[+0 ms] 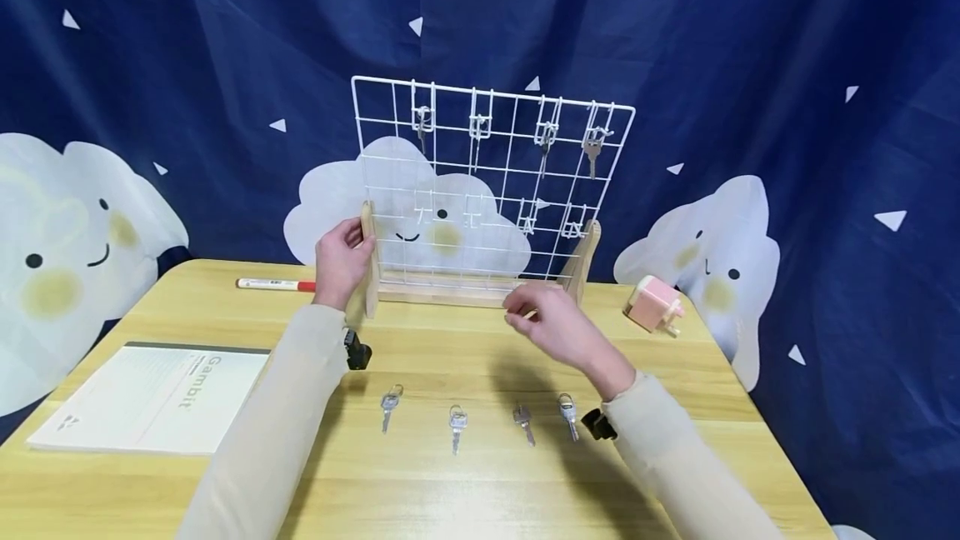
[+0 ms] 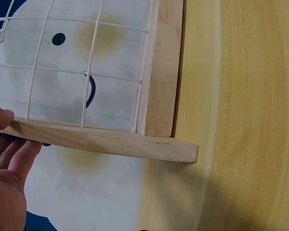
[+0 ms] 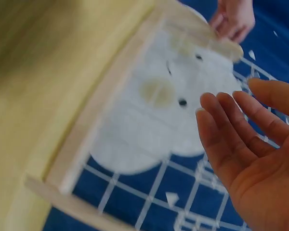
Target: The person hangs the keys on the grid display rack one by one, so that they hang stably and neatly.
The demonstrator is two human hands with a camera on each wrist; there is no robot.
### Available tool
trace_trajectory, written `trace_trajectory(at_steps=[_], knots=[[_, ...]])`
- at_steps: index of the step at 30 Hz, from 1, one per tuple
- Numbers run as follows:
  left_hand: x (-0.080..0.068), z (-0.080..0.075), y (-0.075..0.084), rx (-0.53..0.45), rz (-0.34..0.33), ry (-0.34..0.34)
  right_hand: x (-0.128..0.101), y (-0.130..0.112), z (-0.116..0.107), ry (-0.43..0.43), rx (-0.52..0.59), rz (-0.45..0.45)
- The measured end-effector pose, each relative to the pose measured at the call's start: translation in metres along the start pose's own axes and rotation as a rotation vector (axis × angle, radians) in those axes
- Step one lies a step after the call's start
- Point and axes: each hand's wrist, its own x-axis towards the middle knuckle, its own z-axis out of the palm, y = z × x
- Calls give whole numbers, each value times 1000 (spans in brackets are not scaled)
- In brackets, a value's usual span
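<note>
Your left hand (image 1: 341,261) grips the left wooden post (image 1: 368,261) of the wire grid rack (image 1: 491,182) at the table's (image 1: 675,373) twelve o'clock; your right hand (image 1: 551,323), released with fingers relaxed, hovers before its base. Held by one post only, the rack could tip, shaking hung keys (image 1: 592,152) loose.

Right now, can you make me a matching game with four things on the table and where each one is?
Things:
1. red and white marker pen
2. pink box-shaped gadget
3. white paper booklet
4. white wire grid rack in a wooden stand

Places:
A. near left corner
B. far middle, left hand on its post
C. far right
D. far left

Pairs: 1-D, 2-C, 3-A, 4-B
</note>
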Motion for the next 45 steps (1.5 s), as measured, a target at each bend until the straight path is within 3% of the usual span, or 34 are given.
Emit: trace_trajectory(at_steps=[19,34,45], knots=[[1,-1,-2,5,-5,-22,27,-38,96,-364,32,-42],[-3,-2,0,19,-18,-20,41,-52,137,-449,-103,-81],[-3,-1,-3,22,-6,-20,46,-51,147,-467,-188,-148]])
